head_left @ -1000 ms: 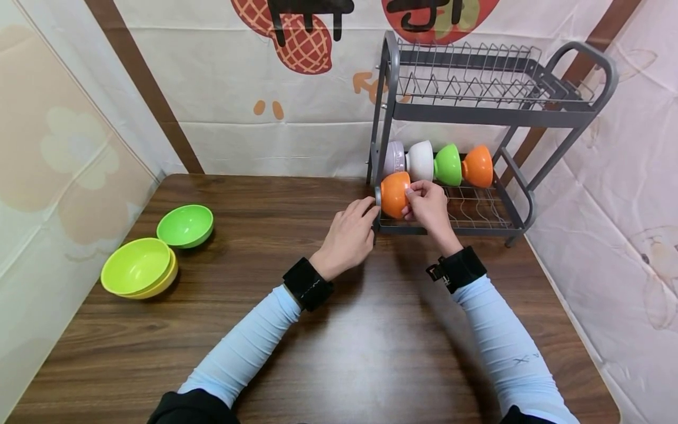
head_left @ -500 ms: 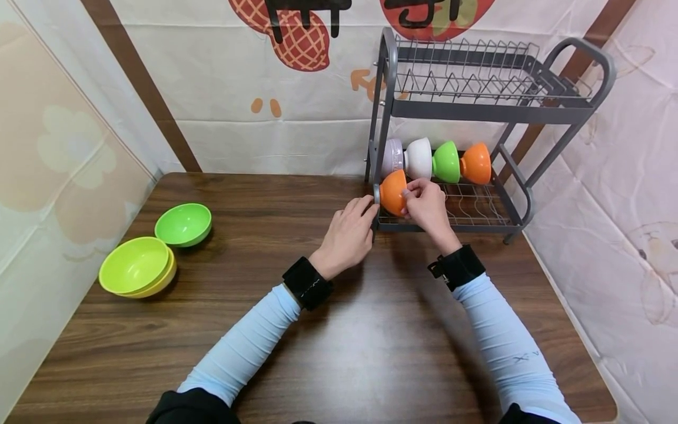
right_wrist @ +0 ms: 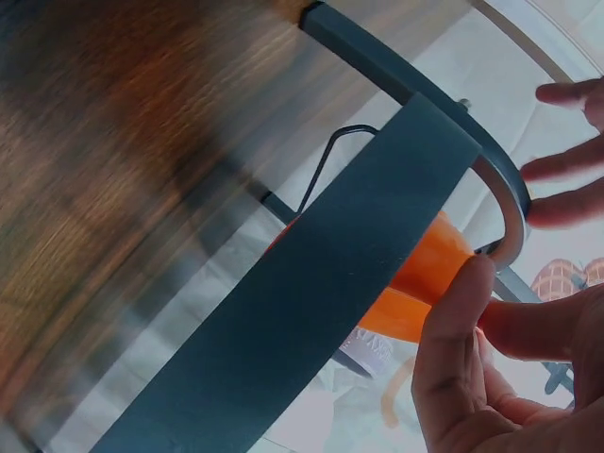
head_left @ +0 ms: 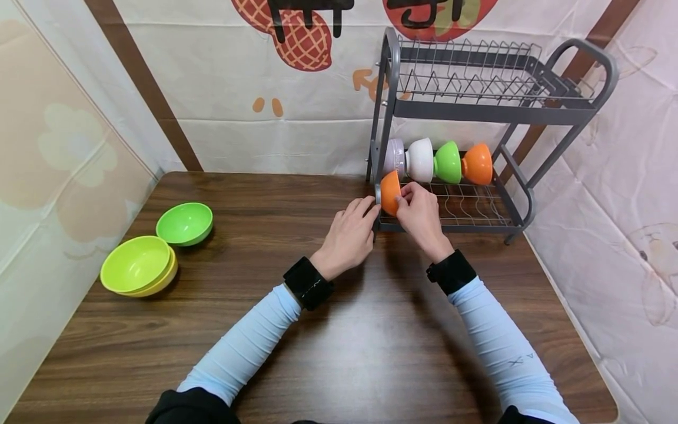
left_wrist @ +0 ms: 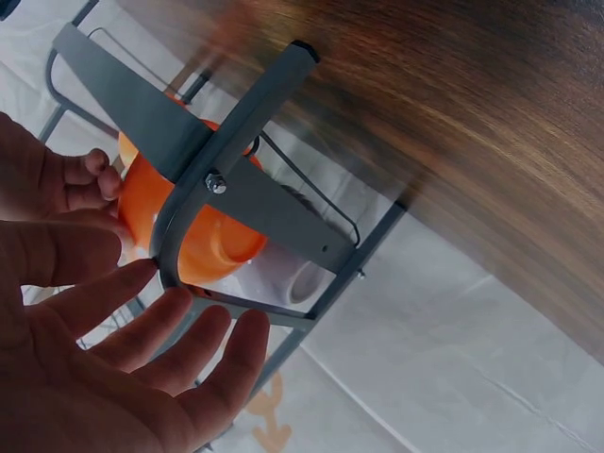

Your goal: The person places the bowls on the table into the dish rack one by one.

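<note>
On the lower tier of a grey dish rack (head_left: pixel 492 112), an orange bowl (head_left: pixel 390 193) lies on its side at the front left corner. My right hand (head_left: pixel 421 218) pinches its rim between thumb and fingers, as the right wrist view also shows. Against the rack's left side frame rest the extended fingertips of my left hand (head_left: pixel 346 241). Seen in the left wrist view, the orange bowl (left_wrist: pixel 212 245) has its base toward that side frame. The rack's front bar (right_wrist: pixel 293 283) covers part of the bowl in the right wrist view.
Behind it, a row of sideways bowls runs along the lower tier: lilac (head_left: pixel 394 156), white (head_left: pixel 420 160), green (head_left: pixel 448 162) and orange (head_left: pixel 478 165). At the table's left stand a green bowl (head_left: pixel 185 224) and stacked yellow-green (head_left: pixel 135 264) and yellow bowls. Fabric walls border the table.
My right hand has shifted left with the orange bowl's rim, and the bowl has turned so it looks narrower. My left hand stays at the rack's side.
</note>
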Action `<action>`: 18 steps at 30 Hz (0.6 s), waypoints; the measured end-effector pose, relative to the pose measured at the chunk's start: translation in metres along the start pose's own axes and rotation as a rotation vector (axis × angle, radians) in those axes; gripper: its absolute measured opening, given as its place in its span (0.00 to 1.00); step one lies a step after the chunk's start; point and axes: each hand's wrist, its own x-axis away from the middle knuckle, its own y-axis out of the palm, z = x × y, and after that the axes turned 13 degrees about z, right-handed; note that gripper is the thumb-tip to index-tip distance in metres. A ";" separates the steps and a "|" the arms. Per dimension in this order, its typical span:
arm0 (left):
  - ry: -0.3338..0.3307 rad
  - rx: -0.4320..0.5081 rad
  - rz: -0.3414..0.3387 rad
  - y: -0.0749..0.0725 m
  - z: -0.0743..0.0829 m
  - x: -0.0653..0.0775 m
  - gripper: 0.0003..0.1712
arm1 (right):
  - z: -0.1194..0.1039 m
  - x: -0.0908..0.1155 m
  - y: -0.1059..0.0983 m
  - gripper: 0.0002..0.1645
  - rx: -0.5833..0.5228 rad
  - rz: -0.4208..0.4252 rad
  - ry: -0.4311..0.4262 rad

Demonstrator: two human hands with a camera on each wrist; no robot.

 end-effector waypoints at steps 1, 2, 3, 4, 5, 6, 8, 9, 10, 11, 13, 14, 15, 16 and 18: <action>0.001 -0.001 0.001 0.000 0.000 0.000 0.29 | 0.000 0.001 0.001 0.07 0.005 0.006 -0.012; 0.001 -0.003 0.002 0.001 0.000 0.000 0.29 | 0.001 0.001 0.001 0.06 0.008 0.013 -0.021; 0.001 -0.005 0.002 0.001 0.000 0.000 0.29 | 0.001 0.002 0.002 0.06 0.011 0.021 -0.034; 0.002 -0.007 0.001 0.001 0.000 0.001 0.29 | 0.001 0.002 0.002 0.06 0.013 0.029 -0.046; 0.000 -0.007 -0.001 0.001 0.000 0.001 0.29 | 0.002 0.002 0.003 0.06 0.013 0.034 -0.059; -0.001 -0.009 -0.002 0.001 0.000 0.001 0.29 | 0.002 0.003 0.003 0.06 0.010 0.041 -0.071; -0.006 -0.010 -0.009 0.000 0.000 0.001 0.29 | 0.003 0.003 0.003 0.06 0.009 0.052 -0.096; -0.009 -0.011 -0.012 0.000 0.000 0.001 0.29 | 0.003 0.003 0.004 0.06 0.009 0.058 -0.109; -0.011 -0.013 -0.016 0.000 0.001 0.001 0.30 | 0.003 0.003 0.004 0.06 0.009 0.062 -0.120; -0.014 -0.017 -0.021 -0.001 0.001 0.001 0.30 | 0.004 0.003 0.004 0.06 0.010 0.065 -0.129; -0.017 -0.025 -0.031 -0.002 0.001 0.001 0.30 | 0.005 0.004 0.004 0.07 0.016 0.072 -0.148; -0.018 -0.029 -0.034 -0.002 0.001 0.001 0.30 | 0.005 0.004 0.004 0.07 0.019 0.074 -0.156; -0.022 -0.031 -0.037 -0.003 0.001 0.001 0.30 | 0.005 0.004 0.004 0.07 0.022 0.076 -0.167; -0.029 -0.031 -0.038 -0.003 0.001 0.002 0.31 | 0.006 0.005 0.003 0.08 0.026 0.078 -0.175; -0.045 -0.025 -0.027 -0.005 0.002 0.004 0.31 | 0.007 0.007 0.003 0.08 0.033 0.087 -0.198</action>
